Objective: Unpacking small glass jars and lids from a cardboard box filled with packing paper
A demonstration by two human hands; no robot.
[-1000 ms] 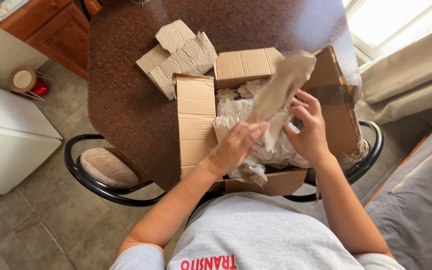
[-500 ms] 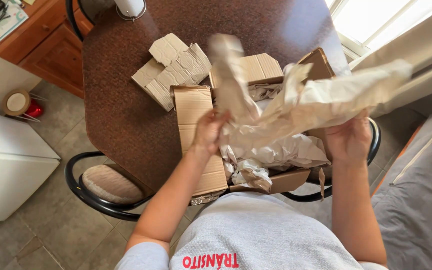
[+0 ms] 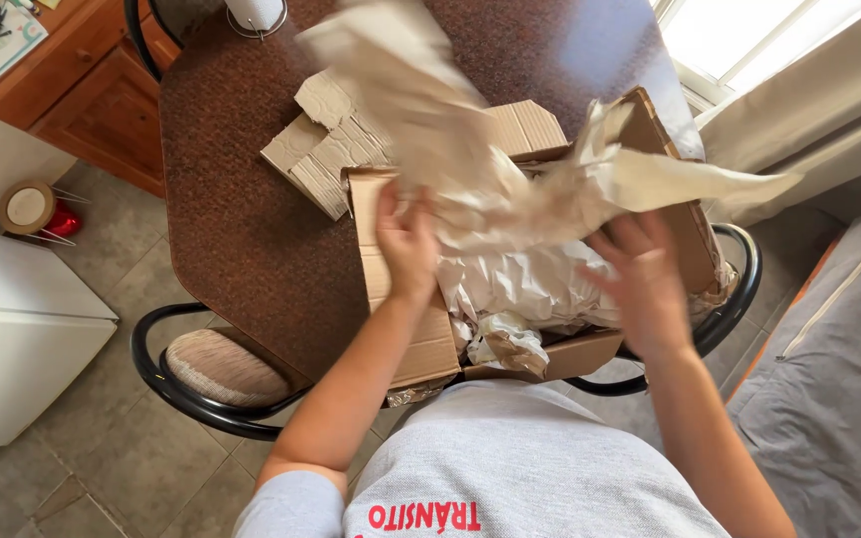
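Crumpled packing paper [image 3: 470, 169] lifted above open cardboard box [image 3: 401, 329] at near edge of brown surface [image 3: 241, 229], left hand [image 3: 408, 242] fingers clamped on paper, right hand [image 3: 642, 279] fingers spread apart beside it.

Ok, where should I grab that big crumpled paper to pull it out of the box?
Probably grab the paper low, at the bunched part just above the box, coming from the near side. It looks thickest there, while the loose ends flap high and thin.
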